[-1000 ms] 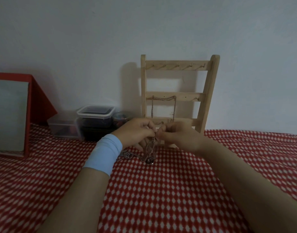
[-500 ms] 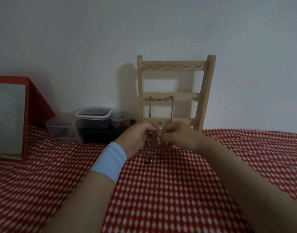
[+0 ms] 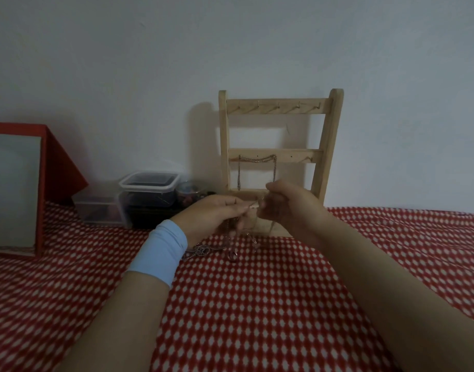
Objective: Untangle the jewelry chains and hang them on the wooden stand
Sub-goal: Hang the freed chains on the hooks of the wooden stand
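A wooden stand with three rungs of hooks leans against the wall. One silver chain hangs from its middle rung. In front of the stand's base, my left hand and my right hand meet fingertip to fingertip, each pinching a thin tangled chain that dangles down to the cloth. More chain lies bunched on the cloth beside my left wrist, which wears a light blue band.
A red and white patterned cloth covers the surface. Stacked clear plastic tubs and a small jar stand at the wall left of the stand. A red framed box sits at far left.
Both hands have lifted slightly and my right hand has risen in front of the stand's lowest rung. The dangling chain hangs a bit longer and the bunched chain by my wrist shows again.
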Demonstrator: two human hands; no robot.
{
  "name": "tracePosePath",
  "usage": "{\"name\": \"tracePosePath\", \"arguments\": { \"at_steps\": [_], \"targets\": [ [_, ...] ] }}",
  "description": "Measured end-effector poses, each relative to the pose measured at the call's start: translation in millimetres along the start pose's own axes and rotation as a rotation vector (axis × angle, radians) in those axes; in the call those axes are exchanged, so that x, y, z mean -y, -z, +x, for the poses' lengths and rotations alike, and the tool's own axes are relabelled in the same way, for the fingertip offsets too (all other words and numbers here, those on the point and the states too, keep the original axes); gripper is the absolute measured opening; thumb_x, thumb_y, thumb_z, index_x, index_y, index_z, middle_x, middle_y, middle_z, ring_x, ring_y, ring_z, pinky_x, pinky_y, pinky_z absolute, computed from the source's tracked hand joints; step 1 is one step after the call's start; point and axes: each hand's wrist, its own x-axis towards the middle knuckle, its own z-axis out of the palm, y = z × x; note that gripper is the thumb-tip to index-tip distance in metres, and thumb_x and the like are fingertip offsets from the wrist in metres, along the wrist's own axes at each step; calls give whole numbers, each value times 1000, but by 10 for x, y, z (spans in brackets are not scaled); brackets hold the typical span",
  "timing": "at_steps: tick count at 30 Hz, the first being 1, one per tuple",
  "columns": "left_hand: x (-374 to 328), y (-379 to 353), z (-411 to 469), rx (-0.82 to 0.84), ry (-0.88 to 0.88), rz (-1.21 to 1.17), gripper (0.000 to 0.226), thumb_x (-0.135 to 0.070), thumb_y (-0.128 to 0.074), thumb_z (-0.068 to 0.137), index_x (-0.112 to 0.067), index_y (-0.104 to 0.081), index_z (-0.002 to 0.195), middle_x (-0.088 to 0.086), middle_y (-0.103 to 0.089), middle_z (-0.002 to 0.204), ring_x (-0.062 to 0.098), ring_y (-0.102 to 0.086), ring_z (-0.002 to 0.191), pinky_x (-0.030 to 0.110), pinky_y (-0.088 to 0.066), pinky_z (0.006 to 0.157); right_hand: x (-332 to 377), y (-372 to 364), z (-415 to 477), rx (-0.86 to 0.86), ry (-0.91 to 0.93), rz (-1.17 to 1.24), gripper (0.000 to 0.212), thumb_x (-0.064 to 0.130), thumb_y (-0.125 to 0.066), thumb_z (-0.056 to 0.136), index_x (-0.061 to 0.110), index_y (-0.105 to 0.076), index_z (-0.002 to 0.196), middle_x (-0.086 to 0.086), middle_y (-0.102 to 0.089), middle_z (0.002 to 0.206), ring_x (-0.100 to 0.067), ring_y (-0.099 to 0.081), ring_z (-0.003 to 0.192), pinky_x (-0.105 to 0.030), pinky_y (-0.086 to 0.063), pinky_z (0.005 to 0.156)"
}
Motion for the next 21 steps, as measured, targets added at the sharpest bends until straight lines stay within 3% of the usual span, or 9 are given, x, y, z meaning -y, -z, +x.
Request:
{"name": "tracePosePath", "arguments": {
  "at_steps": [2,4,8,11,15,19,21],
  "targets": [
    [-6,21,-31,-3,3,1,27,-21,-48,101,-14,-64,80,1,-61,66,14,-49,55,27,-41,58,23,18,-31,20,-31,125,28,21,-54,101,14,-52,74,-4,-48,63,-22,-52,62,-39,-52,72],
    [1,66,-38,-16,-22,-6,28,-20,-46,102,-10,-62,81,1,-64,69,13,-44,51,32,-40,63,50,62,-45,19,-28,34,35,23,-56,100,17,-49,66,-1,-40,59,-19,-42,53,-33,-44,57],
    [9,167,-49,-70,-25,-6,29,-25,-44,103,-10,-61,84,2,-64,74,10,-37,44,35,-38,65,49,129,-22,-37,-26,-224,20,24,-65,97,12,-65,81,-3,-56,68,-16,-48,49,-26,-31,44],
    [-30,168,-73,-82,1,-47,30,-23,-44,102,-8,-57,80,1,-55,60,15,-41,50,25,-43,55,7,146,4,-81,-49,-374,13,16,-72,93,7,-64,88,-2,-55,68,-12,-46,45,-24,-31,41],
    [-68,191,-102,-101,21,54,26,-23,-47,101,-5,-59,88,0,-49,57,11,-36,47,16,-38,44,-53,106,34,-180,-14,-704,26,1,-72,87,14,-53,74,1,-51,66,-3,-44,44,-15,-41,43],
    [-57,256,-103,-117,83,280,22,-30,-58,97,-13,-70,90,-3,-47,55,11,-41,50,22,-39,54,-72,129,70,-240,-24,-867,23,7,-67,87,12,-57,67,0,-55,65,-10,-50,56,-21,-43,51],
    [-61,261,-90,-133,70,386,21,-35,-60,95,-22,-74,87,-3,-49,56,11,-47,54,23,-42,60,-73,117,70,-189,-92,-948,9,7,-62,92,11,-65,84,-1,-62,77,-12,-56,61,-22,-46,51]
  ]
}}
